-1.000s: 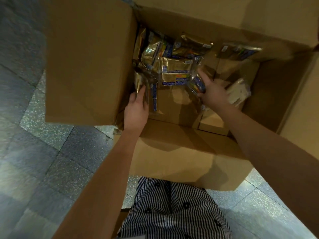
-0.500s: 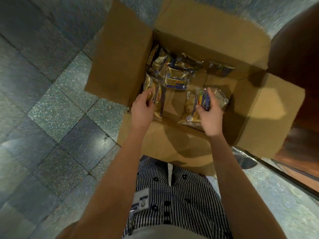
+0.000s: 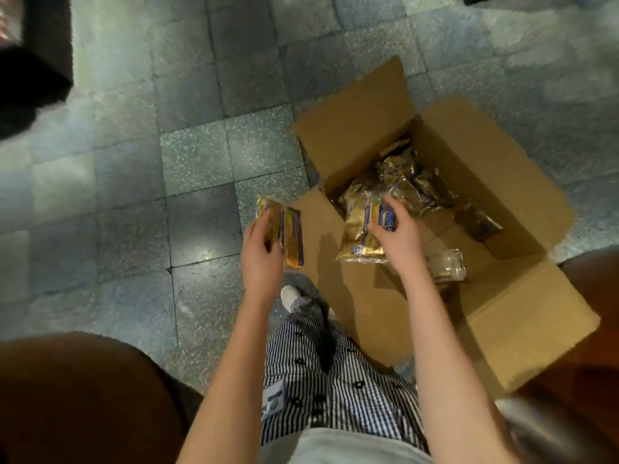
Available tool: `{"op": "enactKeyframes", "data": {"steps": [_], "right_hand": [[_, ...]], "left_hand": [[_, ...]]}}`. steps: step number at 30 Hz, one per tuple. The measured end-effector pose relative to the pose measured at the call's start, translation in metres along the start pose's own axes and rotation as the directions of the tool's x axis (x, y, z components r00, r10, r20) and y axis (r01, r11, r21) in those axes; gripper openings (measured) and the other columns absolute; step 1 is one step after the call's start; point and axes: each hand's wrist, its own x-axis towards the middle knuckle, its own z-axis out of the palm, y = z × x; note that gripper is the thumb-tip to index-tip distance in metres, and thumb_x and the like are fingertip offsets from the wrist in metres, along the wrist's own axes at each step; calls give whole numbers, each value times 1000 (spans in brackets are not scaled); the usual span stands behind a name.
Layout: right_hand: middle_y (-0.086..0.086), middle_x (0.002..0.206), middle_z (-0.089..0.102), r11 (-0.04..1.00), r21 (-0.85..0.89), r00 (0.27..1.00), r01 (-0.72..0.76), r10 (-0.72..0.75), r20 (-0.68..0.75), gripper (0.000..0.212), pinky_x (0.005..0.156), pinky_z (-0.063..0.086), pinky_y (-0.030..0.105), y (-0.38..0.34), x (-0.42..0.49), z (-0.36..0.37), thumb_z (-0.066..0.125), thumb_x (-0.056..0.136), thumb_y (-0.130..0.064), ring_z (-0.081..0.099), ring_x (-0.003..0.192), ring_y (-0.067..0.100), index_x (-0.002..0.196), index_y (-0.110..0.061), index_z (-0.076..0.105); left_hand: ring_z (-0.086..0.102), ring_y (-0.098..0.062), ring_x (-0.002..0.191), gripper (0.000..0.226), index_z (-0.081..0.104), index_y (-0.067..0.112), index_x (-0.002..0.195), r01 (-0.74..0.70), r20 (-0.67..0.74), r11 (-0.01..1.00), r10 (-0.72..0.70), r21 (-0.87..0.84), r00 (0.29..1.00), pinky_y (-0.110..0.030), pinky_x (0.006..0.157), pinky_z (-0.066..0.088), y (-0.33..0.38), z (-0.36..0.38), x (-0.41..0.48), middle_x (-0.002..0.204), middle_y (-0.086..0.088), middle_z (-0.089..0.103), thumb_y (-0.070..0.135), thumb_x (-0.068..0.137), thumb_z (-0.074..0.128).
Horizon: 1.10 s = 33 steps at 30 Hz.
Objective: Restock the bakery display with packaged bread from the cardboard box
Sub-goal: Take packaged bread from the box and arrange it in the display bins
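Above box (image 3: 485,175), packet (image 3: 357,229) in right hand (image 3: 398,237)

left hand (image 3: 263,252): grips a gold bread packet (image 3: 290,234) on edge, outside the box, above the floor.
right hand (image 3: 398,236): fingers curled over a gold packet bundle (image 3: 360,229), above the box opening.
cardboard box (image 3: 485,182): flaps open, beneath the right hand, right of the left hand.
loose packets (image 3: 410,182): heaped beyond the right fingertips.
clear packet (image 3: 449,266): just right of the right wrist.
tiled floor (image 3: 201,162): left of both hands.
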Motion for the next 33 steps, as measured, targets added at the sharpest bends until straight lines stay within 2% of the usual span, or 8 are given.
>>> {"op": "enactKeyframes", "data": {"steps": [4, 8, 12, 16, 21, 23, 27, 33], "right_hand": [[-4, 148, 44, 982, -134, 974, 135, -107, 199, 59, 97, 30, 17, -28, -19, 44, 64, 93, -10, 39, 126, 3, 146, -24, 42], [-2, 151, 41, 941, -175, 899, 290, -205, 387, 62, 106, 27, 21, -49, -55, 105, 67, 91, -10, 38, 138, 15, 147, -22, 43], [1, 150, 43, 904, -180, 803, 388, -236, 547, 62, 112, 34, 33, -62, -98, 160, 69, 88, -7, 41, 136, 17, 144, -23, 46], [-1, 137, 53, 829, -169, 676, 533, -297, 675, 60, 94, 35, 18, -68, -161, 211, 71, 86, -5, 48, 115, 6, 140, -24, 50], [-1, 132, 58, 781, -116, 535, 614, -303, 789, 60, 100, 43, 25, -37, -281, 273, 67, 86, -5, 56, 116, 13, 137, -31, 52], [-1, 132, 60, 787, -92, 473, 610, -269, 839, 58, 96, 49, 28, -14, -337, 295, 62, 86, -3, 59, 115, 14, 135, -33, 54], [-7, 128, 58, 765, -46, 299, 643, -196, 934, 56, 66, 45, 3, 29, -447, 338, 59, 87, 0, 60, 102, 8, 134, -30, 56], [-4, 123, 60, 698, 83, -39, 711, -78, 996, 59, 74, 52, 17, 76, -591, 374, 59, 88, 0, 61, 92, 1, 136, -34, 52]], "left_hand": [[53, -11, 104, 53, 48, 18, 144, 41, -164, 995, -57, -96, 985, -17, 91, 44, -27, -49, -35, 128, -6, 53, -1, 94, 47], [49, -1, 102, 48, 51, 13, 141, 66, -342, 992, -100, -109, 934, -6, 88, 38, -52, -98, -63, 123, 1, 54, 0, 95, 48], [52, -10, 112, 48, 52, 17, 140, 127, -463, 981, -182, -147, 867, -24, 95, 42, -84, -146, -110, 128, -2, 54, 4, 95, 48], [47, 1, 114, 48, 52, 19, 139, 184, -591, 962, -269, -202, 760, -9, 93, 33, -124, -195, -187, 131, 4, 54, 3, 94, 50], [49, -8, 122, 46, 54, 17, 137, 249, -707, 941, -336, -229, 622, -16, 101, 33, -192, -251, -315, 132, 4, 55, 3, 94, 54], [49, -9, 126, 44, 55, 20, 137, 300, -744, 916, -392, -266, 540, -25, 107, 36, -220, -273, -375, 136, 4, 55, 5, 95, 54], [49, -11, 126, 40, 55, 23, 136, 375, -798, 844, -508, -385, 325, -28, 104, 39, -261, -307, -498, 137, 3, 54, 11, 98, 51], [47, -7, 121, 38, 56, 26, 134, 346, -778, 719, -625, -603, -57, -25, 98, 38, -292, -316, -647, 138, 5, 53, 13, 99, 49]]}}
